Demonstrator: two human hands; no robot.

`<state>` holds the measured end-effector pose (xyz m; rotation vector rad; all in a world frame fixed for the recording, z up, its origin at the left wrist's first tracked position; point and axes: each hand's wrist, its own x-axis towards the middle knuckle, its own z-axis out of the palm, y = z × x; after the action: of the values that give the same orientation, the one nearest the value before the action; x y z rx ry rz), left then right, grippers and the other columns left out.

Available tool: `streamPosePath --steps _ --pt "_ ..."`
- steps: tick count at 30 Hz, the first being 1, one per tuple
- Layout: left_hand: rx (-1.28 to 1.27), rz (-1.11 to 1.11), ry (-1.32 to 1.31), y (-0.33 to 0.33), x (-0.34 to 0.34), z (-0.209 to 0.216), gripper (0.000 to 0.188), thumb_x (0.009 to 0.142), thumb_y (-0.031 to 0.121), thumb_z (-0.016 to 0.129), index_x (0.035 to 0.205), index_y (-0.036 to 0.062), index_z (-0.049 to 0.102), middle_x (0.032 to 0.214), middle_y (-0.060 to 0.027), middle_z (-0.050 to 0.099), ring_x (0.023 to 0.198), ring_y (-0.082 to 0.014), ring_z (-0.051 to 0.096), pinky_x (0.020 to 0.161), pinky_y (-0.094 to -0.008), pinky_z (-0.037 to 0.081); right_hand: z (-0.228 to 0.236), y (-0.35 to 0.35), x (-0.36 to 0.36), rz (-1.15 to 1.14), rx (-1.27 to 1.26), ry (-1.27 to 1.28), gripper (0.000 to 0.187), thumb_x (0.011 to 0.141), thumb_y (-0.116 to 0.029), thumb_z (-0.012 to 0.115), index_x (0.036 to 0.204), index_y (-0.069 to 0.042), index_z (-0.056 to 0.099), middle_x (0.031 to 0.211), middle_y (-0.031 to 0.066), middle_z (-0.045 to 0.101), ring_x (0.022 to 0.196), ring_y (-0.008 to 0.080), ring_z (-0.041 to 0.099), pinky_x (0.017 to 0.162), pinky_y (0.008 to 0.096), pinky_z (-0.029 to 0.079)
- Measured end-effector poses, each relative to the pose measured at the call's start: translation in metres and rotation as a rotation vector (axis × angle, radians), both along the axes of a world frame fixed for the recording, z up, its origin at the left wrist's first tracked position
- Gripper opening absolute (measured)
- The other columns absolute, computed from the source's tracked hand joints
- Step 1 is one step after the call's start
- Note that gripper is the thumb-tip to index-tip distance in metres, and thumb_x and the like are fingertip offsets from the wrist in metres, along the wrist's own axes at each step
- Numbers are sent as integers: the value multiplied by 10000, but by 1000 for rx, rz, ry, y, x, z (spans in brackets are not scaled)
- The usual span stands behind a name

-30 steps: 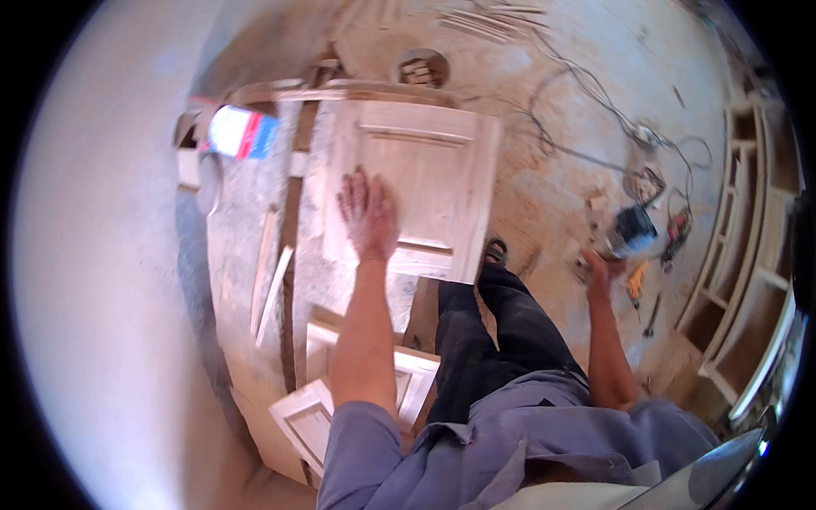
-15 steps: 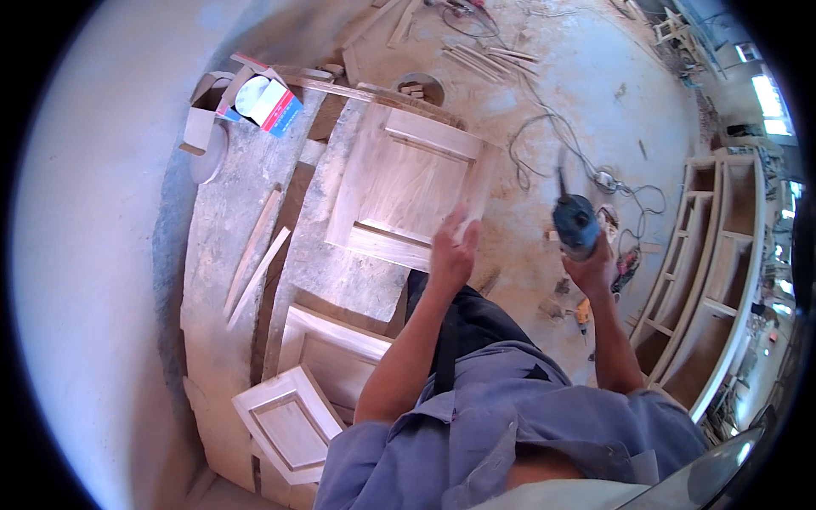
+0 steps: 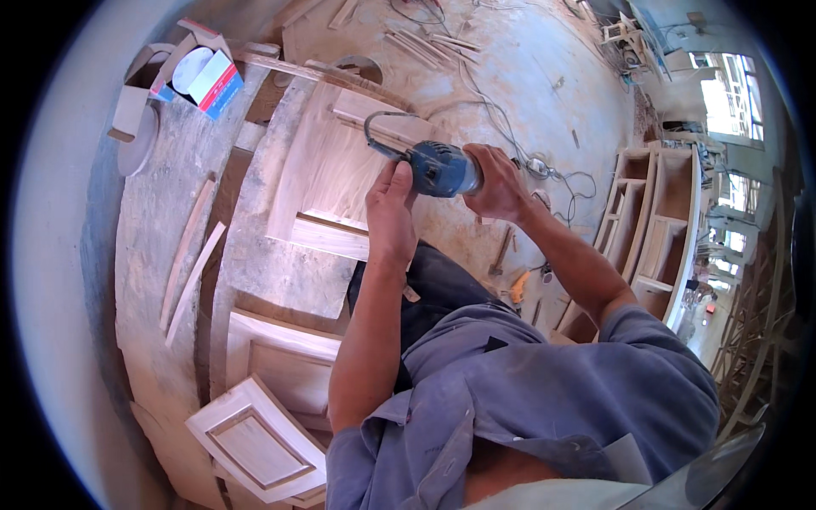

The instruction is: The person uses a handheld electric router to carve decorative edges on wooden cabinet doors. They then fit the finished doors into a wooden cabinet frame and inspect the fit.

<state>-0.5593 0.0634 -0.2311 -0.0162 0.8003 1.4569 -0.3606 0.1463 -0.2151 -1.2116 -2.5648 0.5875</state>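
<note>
Over the near right corner of a raised-panel wooden door (image 3: pixel 293 174), I hold a blue corded power tool (image 3: pixel 438 167) sideways in the air. My right hand (image 3: pixel 500 183) is wrapped round its metal-looking right end. At its left end, my left hand (image 3: pixel 393 208) grips the body near where the black cord comes out, thumb up; some of its fingers are hidden. The cord loops up and over toward the floor behind. The door lies flat on the worn bench (image 3: pixel 297 285). Which working part the tool has is hidden by my right hand.
Two smaller panel doors, one pale and tilted (image 3: pixel 263 442), lie at the near left. Thin wood strips (image 3: pixel 194 280) rest on the bench. An opened box (image 3: pixel 212 81) of round discs stands far left. Cables (image 3: pixel 501 127) cross the floor; a wooden cabinet frame (image 3: pixel 650 229) stands right.
My right hand has brought the power tool left and turned it from upright to sideways. My left hand has risen from beside the door onto the tool. The whole view has shifted.
</note>
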Motion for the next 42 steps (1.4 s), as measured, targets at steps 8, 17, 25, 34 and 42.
streamPosePath --steps 8,17,25,34,42 --pt "19 174 -80 9 28 1 361 975 -16 557 1334 -41 521 1239 -92 623 1129 -172 598 1039 -315 447 -3 38 7 197 -35 -9 658 602 -5 749 1227 -11 542 1116 214 648 1091 409 613 993 464 471" --pt "-100 -54 217 38 70 8 646 778 17 841 1330 -113 532 1112 -131 694 991 -184 672 920 -309 540 17 121 66 491 -196 -125 627 646 -20 741 1236 -25 528 1149 206 642 1118 404 604 1016 456 456" --pt "-314 -123 617 69 105 54 678 625 206 970 1125 -133 661 969 -142 743 862 -157 696 801 -287 572 37 168 91 624 -267 -230 608 666 -22 734 1237 -24 525 1175 209 630 1145 411 582 1016 468 449" --pt "-398 67 777 60 105 71 482 676 293 941 876 -78 709 771 -103 734 679 -134 661 654 -320 547 63 172 57 705 -179 -284 590 676 -23 719 1231 -10 520 1126 222 633 1074 432 604 934 483 492" --pt "-436 312 520 15 84 7 596 922 427 726 1168 -109 635 988 -174 708 879 -186 660 790 -330 529 36 176 -34 707 -57 -319 502 708 -30 674 1185 3 523 1113 257 636 1064 457 609 923 515 489"
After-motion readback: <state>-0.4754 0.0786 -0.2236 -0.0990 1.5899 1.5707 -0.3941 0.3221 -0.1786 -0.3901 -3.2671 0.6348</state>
